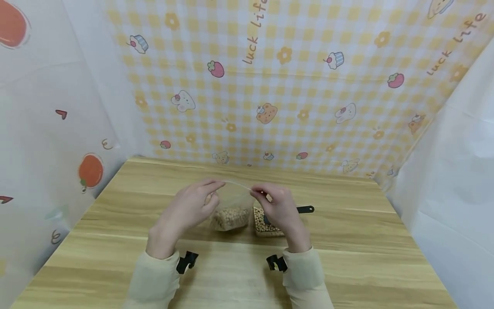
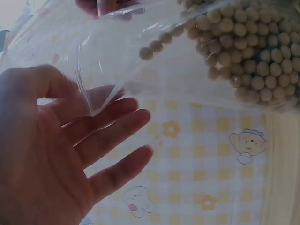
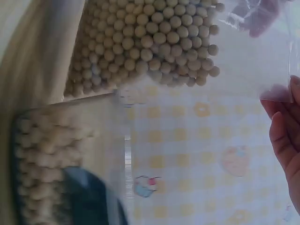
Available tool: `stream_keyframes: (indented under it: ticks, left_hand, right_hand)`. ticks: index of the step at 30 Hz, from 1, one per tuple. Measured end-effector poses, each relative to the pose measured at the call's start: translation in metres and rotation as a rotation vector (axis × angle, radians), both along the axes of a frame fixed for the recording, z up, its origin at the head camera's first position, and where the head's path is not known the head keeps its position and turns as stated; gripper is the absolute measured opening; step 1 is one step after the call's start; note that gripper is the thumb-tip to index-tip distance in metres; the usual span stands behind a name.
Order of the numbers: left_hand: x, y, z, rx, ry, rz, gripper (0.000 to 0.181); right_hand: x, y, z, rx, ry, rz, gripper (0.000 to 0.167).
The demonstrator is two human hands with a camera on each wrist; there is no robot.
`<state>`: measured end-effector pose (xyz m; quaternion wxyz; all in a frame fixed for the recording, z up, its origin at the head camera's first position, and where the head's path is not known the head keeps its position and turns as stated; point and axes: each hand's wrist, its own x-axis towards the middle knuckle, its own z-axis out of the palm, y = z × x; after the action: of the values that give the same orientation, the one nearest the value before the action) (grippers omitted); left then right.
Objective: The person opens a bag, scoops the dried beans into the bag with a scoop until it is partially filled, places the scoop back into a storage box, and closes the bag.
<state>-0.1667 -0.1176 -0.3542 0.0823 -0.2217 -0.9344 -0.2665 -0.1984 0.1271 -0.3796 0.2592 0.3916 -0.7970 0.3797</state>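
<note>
A clear plastic bag hangs between my hands, its lower part filled with round beige beads. At the bag's top left corner my left hand pinches the edge between thumb and index finger; the other fingers spread out straight in the left wrist view. My right hand pinches the top right corner. The bag's top edge stretches in a line from one hand to the other. Below the right hand, partly hidden by it, is a clear container of similar beads.
A dark scoop lies in the container, its black handle sticking out to the right. Everything is over a wooden table. A yellow checked cloth hangs behind it, with white sheets at both sides.
</note>
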Motion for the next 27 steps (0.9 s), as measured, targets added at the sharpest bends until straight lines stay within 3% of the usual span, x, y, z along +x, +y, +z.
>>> stream_keyframes:
  ticks: [5,7,13,19,23,27]
  left_hand:
    - [-0.005,-0.006,-0.009,0.033,-0.129,-0.023,0.06]
    - [-0.008,-0.009,-0.011,0.057,-0.145,-0.041,0.053]
    - [-0.013,-0.017,-0.01,0.076,-0.066,-0.109,0.011]
    - [-0.013,-0.018,-0.004,0.063,0.066,-0.107,0.009]
    - [-0.014,-0.015,-0.007,0.081,0.081,-0.079,0.007]
    - [-0.015,-0.012,-0.011,0.131,0.084,-0.06,0.02]
  right_hand:
    - [-0.003,0.002,-0.007,0.021,-0.08,-0.04,0.006]
    - [-0.003,0.004,-0.009,0.009,-0.104,-0.052,0.006]
    - [-0.003,0.009,-0.006,-0.029,-0.127,-0.033,0.009]
    - [-0.006,0.01,-0.006,-0.067,-0.191,0.029,0.011]
    - [-0.007,0.007,-0.007,-0.033,-0.205,0.006,0.009]
    - [-0.004,0.006,-0.006,0.0,-0.272,-0.019,0.025]
